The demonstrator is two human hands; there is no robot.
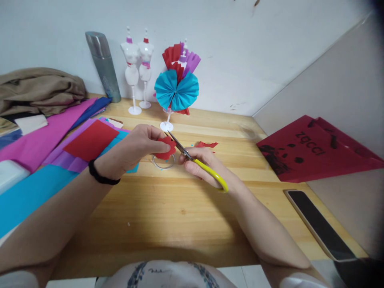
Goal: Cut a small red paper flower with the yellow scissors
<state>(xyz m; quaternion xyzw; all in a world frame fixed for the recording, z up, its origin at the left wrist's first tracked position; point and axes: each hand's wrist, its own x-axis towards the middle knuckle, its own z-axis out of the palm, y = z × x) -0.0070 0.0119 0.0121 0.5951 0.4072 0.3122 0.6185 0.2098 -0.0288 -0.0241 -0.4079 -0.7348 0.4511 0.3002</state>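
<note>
Head view: a person worked at a wooden table (180, 224). The left hand (141, 144) was closed in a pinch, thumb against fingers, upon a small piece of red paper (163, 154) above the table's middle, toward its far edge. The right hand (208, 162) was wrapped around the yellow-handled scissors (213, 173), whose blades stood slightly apart at the paper's border. Beneath the red piece lay a metal ring (163, 168); red scraps (207, 145) lay beyond the right hand. Along the far edge stood a blue paper fan form (177, 90) and two white mannequins (132, 74). A phone (321, 224) lay by the near right corner.
</note>
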